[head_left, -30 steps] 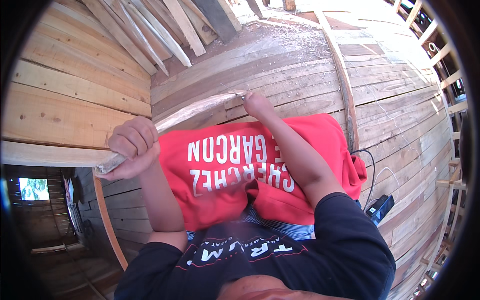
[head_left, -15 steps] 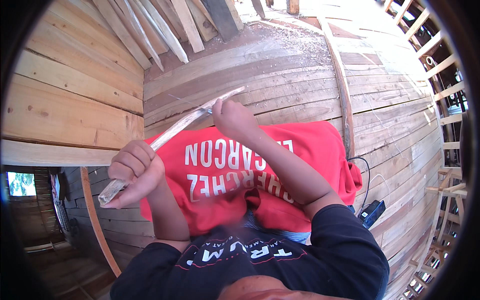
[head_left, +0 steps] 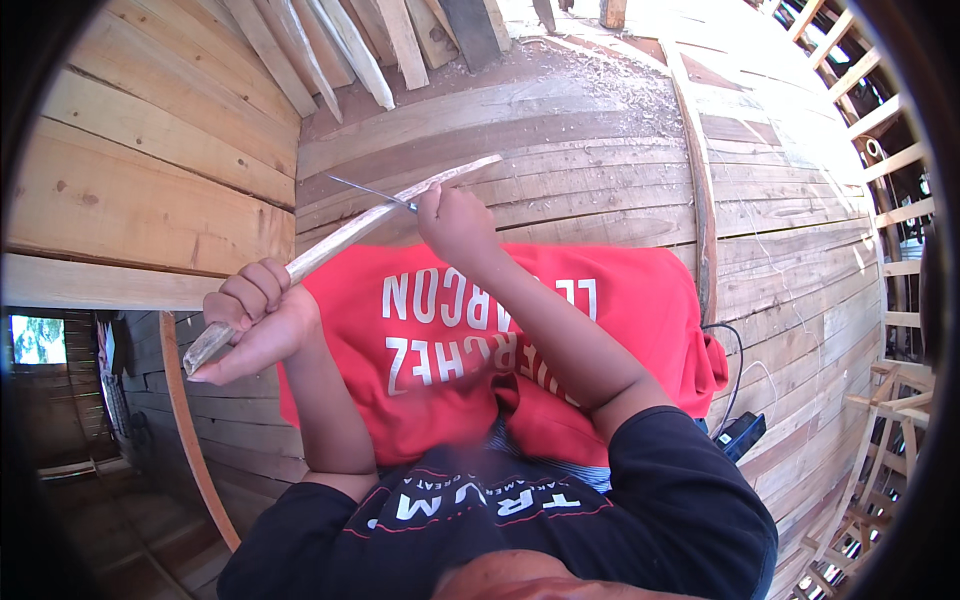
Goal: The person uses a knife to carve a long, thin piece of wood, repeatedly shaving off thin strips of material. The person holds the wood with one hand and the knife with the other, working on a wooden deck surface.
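Observation:
A long, slightly curved wooden stick slants across in front of me, rising from lower left to upper right. My left hand is wrapped round its near end, which pokes out below the fist. Farther up, my right hand is closed on a knife, its handle hidden in the fist. The thin knife blade points to the left and crosses the stick close to that hand. Beneath both forearms, a red cloth with white lettering covers my lap.
Plank walling rises on the left, and several boards lean at the far side. Shavings litter the plank floor. A raised wooden strip runs along it. A black device with a cable lies at my right.
Along with the stick, both hands have shifted slightly left in the picture. The knife blade now lies at a different angle and shows more clearly. The view itself has moved a little.

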Available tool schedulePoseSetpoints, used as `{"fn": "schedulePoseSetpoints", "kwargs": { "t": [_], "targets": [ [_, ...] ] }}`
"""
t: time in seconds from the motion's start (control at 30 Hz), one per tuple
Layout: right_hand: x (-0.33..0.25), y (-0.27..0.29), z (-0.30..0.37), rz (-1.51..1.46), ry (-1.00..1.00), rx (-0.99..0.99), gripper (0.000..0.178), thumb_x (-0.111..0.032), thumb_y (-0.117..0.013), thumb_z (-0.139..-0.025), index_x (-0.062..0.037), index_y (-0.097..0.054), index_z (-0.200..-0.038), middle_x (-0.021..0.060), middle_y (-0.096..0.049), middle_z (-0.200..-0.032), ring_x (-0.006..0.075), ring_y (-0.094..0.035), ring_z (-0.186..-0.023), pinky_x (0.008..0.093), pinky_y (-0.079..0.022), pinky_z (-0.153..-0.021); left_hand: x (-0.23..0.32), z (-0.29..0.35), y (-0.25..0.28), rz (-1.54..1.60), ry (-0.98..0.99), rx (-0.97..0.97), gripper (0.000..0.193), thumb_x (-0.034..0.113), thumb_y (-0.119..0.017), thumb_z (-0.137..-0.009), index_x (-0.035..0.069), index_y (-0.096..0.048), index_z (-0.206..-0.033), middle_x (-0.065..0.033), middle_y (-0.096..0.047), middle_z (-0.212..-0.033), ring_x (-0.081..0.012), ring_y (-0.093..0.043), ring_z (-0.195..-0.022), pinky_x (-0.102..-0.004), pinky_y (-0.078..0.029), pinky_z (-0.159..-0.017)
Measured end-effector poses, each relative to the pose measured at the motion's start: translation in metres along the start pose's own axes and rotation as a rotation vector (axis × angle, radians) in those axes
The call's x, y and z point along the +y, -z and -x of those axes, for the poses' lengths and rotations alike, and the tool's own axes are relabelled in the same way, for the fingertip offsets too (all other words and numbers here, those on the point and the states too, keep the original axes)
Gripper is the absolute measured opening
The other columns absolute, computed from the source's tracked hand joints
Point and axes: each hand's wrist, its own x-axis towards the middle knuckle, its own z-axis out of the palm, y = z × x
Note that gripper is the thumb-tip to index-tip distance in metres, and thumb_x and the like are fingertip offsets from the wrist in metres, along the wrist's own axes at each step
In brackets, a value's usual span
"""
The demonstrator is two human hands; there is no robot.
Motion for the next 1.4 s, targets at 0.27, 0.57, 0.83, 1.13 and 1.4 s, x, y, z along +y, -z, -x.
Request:
{"fn": "schedulePoseSetpoints", "kwargs": {
  "t": [0.27, 0.57, 0.83, 1.13, 1.4],
  "targets": [
    [-0.018, -0.002, 0.005, 0.065, 0.044, 0.005, 0.054, -0.031, -0.038, -0.097, 0.0011, -0.066, -0.065, 0.0239, -0.065, -0.065, 0.0422, -0.066, -0.063, 0.0522, -0.054, -0.066, -0.002, -0.009, -0.002, -0.193, -0.033, 0.255, 0.074, 0.087, -0.023, -0.082, 0.016, -0.029, -0.06, 0.0026, -0.015, -0.048, -0.0113, -0.011, -0.044, -0.0279, -0.011, -0.043],
    [-0.018, -0.004, 0.008, 0.063, 0.079, 0.048, 0.057, -0.033, -0.037, -0.099, 0.001, -0.066, -0.063, 0.0231, -0.063, -0.062, 0.0421, -0.065, -0.06, 0.0523, -0.053, -0.063, -0.003, -0.005, -0.018, -0.274, -0.044, 0.292, 0.075, 0.087, -0.02, -0.083, 0.016, -0.031, -0.06, 0.0025, -0.017, -0.049, -0.0118, -0.012, -0.044, -0.0273, -0.011, -0.043],
    [-0.016, 0.009, 0.002, 0.09, 0.126, 0.102, 0.057, -0.032, -0.037, -0.099, 0.0002, -0.065, -0.062, 0.0237, -0.062, -0.059, 0.042, -0.064, -0.057, 0.052, -0.053, -0.061, -0.008, -0.007, -0.032, -0.286, -0.061, 0.352, 0.076, 0.087, -0.019, -0.083, 0.016, -0.032, -0.058, 0.0023, -0.019, -0.05, -0.0117, -0.013, -0.043, -0.0266, -0.012, -0.043],
    [-0.017, 0.011, 0.001, 0.015, 0.092, 0.064, 0.057, -0.032, -0.036, -0.1, 0.0003, -0.065, -0.063, 0.0248, -0.062, -0.061, 0.0432, -0.064, -0.059, 0.0526, -0.052, -0.062, -0.01, -0.006, -0.042, -0.289, -0.059, 0.319, 0.076, 0.088, -0.018, -0.083, 0.017, -0.033, -0.06, 0.0026, -0.017, -0.05, -0.0113, -0.013, -0.043, -0.0263, -0.012, -0.043],
    [-0.005, 0.011, -0.006, 0.042, 0.079, 0.096, 0.059, -0.033, -0.035, -0.1, -0.0002, -0.066, -0.063, 0.0235, -0.063, -0.062, 0.0431, -0.065, -0.06, 0.0527, -0.053, -0.063, -0.014, -0.011, -0.04, -0.283, -0.062, 0.308, 0.076, 0.088, -0.016, -0.083, 0.016, -0.033, -0.062, 0.0023, -0.021, -0.052, -0.0116, -0.015, -0.044, -0.0264, -0.014, -0.043]
  ]
}}
